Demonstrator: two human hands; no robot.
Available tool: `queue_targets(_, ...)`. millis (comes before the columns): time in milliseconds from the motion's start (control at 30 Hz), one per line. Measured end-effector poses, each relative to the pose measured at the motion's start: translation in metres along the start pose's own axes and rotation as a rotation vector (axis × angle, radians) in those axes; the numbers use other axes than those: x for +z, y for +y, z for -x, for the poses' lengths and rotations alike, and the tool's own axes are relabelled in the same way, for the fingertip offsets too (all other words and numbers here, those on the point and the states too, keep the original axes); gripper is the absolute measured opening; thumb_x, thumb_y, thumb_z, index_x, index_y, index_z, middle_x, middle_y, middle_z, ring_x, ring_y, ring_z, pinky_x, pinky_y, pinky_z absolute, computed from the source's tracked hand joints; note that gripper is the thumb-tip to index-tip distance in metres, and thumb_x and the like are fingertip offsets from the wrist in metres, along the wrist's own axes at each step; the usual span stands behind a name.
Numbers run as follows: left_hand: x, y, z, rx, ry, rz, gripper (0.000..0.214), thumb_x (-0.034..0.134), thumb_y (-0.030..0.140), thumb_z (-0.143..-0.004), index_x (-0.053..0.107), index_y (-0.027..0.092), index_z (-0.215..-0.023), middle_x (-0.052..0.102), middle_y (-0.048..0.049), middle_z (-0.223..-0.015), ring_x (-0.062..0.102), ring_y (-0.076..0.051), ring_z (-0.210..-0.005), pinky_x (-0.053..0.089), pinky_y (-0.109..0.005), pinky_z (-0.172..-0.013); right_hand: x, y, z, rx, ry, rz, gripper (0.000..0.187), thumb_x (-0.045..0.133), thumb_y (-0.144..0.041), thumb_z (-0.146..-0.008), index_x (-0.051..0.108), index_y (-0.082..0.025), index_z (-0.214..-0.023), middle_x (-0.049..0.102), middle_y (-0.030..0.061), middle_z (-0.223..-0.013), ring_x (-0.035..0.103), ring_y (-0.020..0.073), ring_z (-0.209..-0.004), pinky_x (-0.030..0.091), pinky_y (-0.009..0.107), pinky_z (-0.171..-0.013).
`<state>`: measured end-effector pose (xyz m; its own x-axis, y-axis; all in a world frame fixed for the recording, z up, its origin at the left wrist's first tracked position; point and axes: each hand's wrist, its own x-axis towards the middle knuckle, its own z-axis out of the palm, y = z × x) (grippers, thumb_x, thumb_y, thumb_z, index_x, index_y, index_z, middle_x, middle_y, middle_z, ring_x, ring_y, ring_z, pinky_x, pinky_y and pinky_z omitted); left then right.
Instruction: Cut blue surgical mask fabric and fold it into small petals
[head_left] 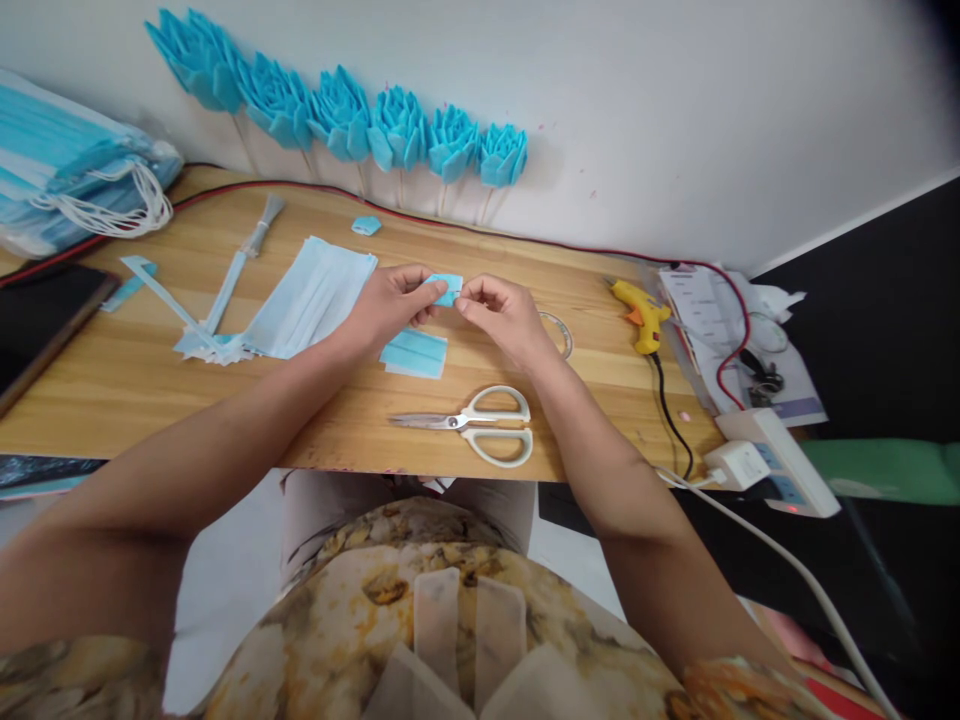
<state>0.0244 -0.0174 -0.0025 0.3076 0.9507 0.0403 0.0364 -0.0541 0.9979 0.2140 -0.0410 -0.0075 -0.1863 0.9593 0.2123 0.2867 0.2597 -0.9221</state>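
Observation:
A small folded piece of blue mask fabric (452,290) is pinched between the thumb and fingers of my left hand (397,298). My right hand (501,312) has its thumb and fingertips closed at the right edge of the same piece. Just below lie cut blue mask pieces (415,354) on the desk. White-handled scissors (459,422) rest near the front edge, blades to the left. Flattened masks (319,290) are stacked left of my left hand, and a folded blue petal (366,226) sits behind it. A tape roll (568,338) is partly hidden by my right hand.
Several blue fabric flowers (400,130) on thin sticks lean against the wall. A pile of masks (75,165) and a dark tablet or phone (52,320) are left. A yellow glue gun (637,312), papers (697,310) and a power strip (780,475) are right. Cables run along the desk (600,420).

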Motion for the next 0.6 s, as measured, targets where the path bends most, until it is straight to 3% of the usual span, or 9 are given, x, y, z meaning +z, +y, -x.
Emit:
queue_targets(133, 0.0004, -0.0006, -0.0005, 0.02, 0.005, -0.011, 0.03, 0.077, 0.037, -0.083, 0.062, 0.016, -0.067, 0.058, 0.0026, -0.056, 0.051, -0.008, -0.051, 0.041, -0.019, -0.051, -0.0005, -0.0025, -0.0001, 0.022, 0.023, -0.039, 0.019, 0.07, -0.038, -0.082, 0.063, -0.02, -0.078, 0.06, -0.0033, -0.073, 0.051, 0.0113, -0.07, 0.041, 0.027, -0.069)
queue_targets(367, -0.0003, -0.0007, -0.0001, 0.037, -0.015, -0.028, 0.028, 0.076, 0.038, -0.083, 0.064, 0.016, -0.071, 0.061, 0.0017, -0.06, 0.05, -0.008, -0.052, 0.041, -0.019, -0.052, -0.001, -0.0076, 0.0011, 0.118, 0.036, -0.21, 0.044, 0.069, -0.064, -0.086, 0.065, -0.021, -0.078, 0.064, 0.0001, -0.08, 0.057, 0.0135, -0.077, 0.048, 0.028, -0.074)
queue_targets(600, -0.0002, -0.0063, -0.0011, 0.076, -0.025, -0.098, 0.028, 0.073, 0.04, -0.083, 0.064, 0.016, -0.072, 0.062, 0.0015, -0.061, 0.05, -0.008, -0.053, 0.042, -0.019, -0.053, 0.0003, -0.0044, -0.0001, 0.124, 0.038, -0.146, 0.038, 0.075, -0.057, -0.082, 0.064, -0.021, -0.077, 0.06, -0.002, -0.074, 0.054, 0.0125, -0.073, 0.043, 0.027, -0.07)
